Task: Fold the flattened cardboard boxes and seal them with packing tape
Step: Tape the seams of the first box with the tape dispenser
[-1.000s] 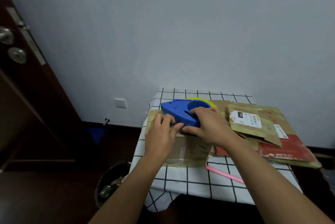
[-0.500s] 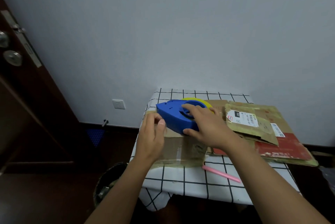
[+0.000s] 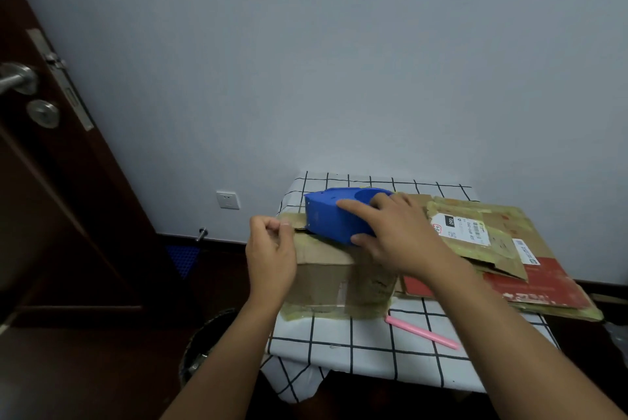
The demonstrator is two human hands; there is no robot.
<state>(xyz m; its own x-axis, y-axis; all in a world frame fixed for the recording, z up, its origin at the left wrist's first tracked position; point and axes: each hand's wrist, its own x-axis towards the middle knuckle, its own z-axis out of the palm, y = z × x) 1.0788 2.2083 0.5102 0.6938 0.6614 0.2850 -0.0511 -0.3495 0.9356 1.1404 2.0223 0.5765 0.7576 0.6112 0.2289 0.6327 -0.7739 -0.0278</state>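
Two hands are worked at frame centre: the blue tape dispenser is gripped by the right hand atop the folded cardboard box on the bench, while the left hand, fingers curled, apparently pinches the tape end to keep it taut.

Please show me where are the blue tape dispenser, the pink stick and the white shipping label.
blue tape dispenser (image 3: 331,219), head view, its blue side wall.
pink stick (image 3: 421,332), head view, middle of its length.
white shipping label (image 3: 464,229), head view, its printed face.
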